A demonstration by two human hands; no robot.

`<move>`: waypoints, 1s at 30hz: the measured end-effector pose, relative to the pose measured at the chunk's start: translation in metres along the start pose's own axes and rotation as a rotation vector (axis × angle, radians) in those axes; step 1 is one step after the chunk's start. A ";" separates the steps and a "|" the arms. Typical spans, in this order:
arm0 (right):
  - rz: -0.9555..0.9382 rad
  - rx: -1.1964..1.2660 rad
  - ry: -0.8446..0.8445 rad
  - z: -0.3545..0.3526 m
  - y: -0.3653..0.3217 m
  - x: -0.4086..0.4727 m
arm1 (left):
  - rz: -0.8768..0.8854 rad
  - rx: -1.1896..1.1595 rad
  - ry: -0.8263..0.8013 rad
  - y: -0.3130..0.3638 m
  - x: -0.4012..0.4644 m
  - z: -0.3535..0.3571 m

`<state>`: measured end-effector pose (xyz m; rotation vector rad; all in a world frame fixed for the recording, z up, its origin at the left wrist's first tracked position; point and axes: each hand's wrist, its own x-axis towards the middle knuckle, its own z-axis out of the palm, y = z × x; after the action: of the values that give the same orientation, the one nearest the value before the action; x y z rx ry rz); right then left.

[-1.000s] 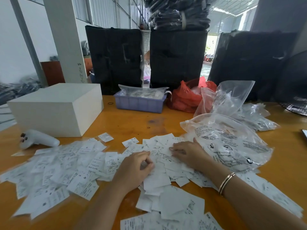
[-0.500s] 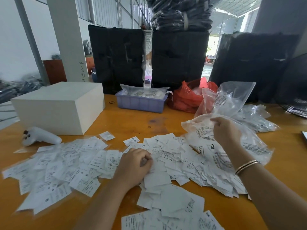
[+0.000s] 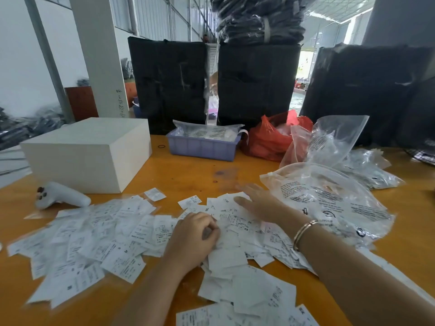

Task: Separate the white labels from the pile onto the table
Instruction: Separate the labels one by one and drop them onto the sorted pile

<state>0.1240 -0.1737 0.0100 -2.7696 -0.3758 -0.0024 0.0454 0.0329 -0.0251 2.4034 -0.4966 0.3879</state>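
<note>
A wide pile of small white printed labels [image 3: 98, 234] covers the near half of the orange table [image 3: 188, 175]. My left hand [image 3: 191, 238] rests on the middle of the pile with curled fingers that pinch labels against the thumb. My right hand [image 3: 259, 203], with a bracelet on its wrist, lies flat with spread fingers on the far right part of the pile, beside a large clear printed plastic bag [image 3: 329, 198]. More labels [image 3: 247, 288] lie near the front edge.
A white box [image 3: 89, 151] and a white controller [image 3: 61, 195] sit at the left. A purple tray [image 3: 202, 147], a red bag [image 3: 270, 140] and more clear bags [image 3: 334, 140] stand at the back, before black bales [image 3: 169, 85].
My right hand went from the labels up onto the clear bag, then came back down left onto the far labels, fingers spread. My left hand has stayed in place.
</note>
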 end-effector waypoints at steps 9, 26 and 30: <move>-0.072 -0.123 -0.066 0.034 0.007 -0.013 | -0.062 -0.051 0.041 -0.004 0.003 0.003; -0.398 0.009 -0.090 0.005 -0.037 -0.127 | 0.041 0.008 0.110 0.003 -0.001 -0.001; -0.451 -0.180 -0.182 0.035 -0.038 -0.138 | 0.007 -0.011 0.135 0.002 -0.001 0.000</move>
<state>-0.0209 -0.1632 -0.0169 -2.8000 -1.0877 0.1115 0.0433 0.0317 -0.0243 2.3459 -0.4458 0.5447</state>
